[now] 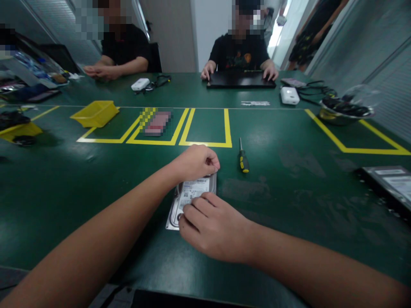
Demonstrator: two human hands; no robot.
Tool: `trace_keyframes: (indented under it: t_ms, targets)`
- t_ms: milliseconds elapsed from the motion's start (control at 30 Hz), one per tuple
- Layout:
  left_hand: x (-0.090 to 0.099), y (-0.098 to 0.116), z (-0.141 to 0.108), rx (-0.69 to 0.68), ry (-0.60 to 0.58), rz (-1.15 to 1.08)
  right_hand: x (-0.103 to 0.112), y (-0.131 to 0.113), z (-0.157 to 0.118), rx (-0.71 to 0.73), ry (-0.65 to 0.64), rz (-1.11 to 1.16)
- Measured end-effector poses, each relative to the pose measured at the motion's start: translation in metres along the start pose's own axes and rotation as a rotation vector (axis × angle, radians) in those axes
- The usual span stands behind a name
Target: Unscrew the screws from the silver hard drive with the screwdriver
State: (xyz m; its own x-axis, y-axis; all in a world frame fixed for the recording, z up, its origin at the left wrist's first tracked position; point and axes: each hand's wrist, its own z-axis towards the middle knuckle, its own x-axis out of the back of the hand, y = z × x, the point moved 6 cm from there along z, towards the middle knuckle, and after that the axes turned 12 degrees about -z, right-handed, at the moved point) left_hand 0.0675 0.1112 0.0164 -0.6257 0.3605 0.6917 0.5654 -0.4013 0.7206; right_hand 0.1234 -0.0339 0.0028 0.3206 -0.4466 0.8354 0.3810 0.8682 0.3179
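Note:
A silver hard drive (pixel 196 188) with a white label lies flat on the green table before me, its long side running away from me. Over its far end is my left hand (pixel 199 162), thumb and fingers closed in a pinch near the far right corner; anything in that pinch is too small to make out. My right hand (pixel 215 226) rests over the near right part of the drive, its fingers curled and the tips hidden. Beyond the drive to the right lies a screwdriver (pixel 244 160) with a black and yellow handle.
At right is another hard drive (pixel 390 179) on a dark base with small screws about it. A metal bowl (pixel 340 117) of dark items, a yellow tray (pixel 96 114) and yellow tape outlines (pixel 208 144) lie farther off. Two people sit opposite, one with a black laptop (pixel 240 80).

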Motion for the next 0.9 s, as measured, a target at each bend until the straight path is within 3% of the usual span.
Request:
trace_keyframes:
  t_ms: [233, 467, 700, 900]
  targets:
    - [0.000, -0.001, -0.001, 0.092, -0.011, 0.025, 0.001, 0.000, -0.001, 0.001, 0.019, -0.005]
    - [-0.001, 0.001, -0.003, 0.086, -0.039, 0.047, 0.000, 0.000, -0.001, 0.001, 0.012, -0.003]
    - [-0.003, -0.009, -0.001, 0.153, -0.092, -0.058, 0.001, 0.000, -0.002, 0.001, 0.006, 0.001]
    - [-0.004, -0.026, 0.001, 0.210, -0.141, -0.281, 0.002, 0.000, -0.002, -0.001, 0.012, 0.002]
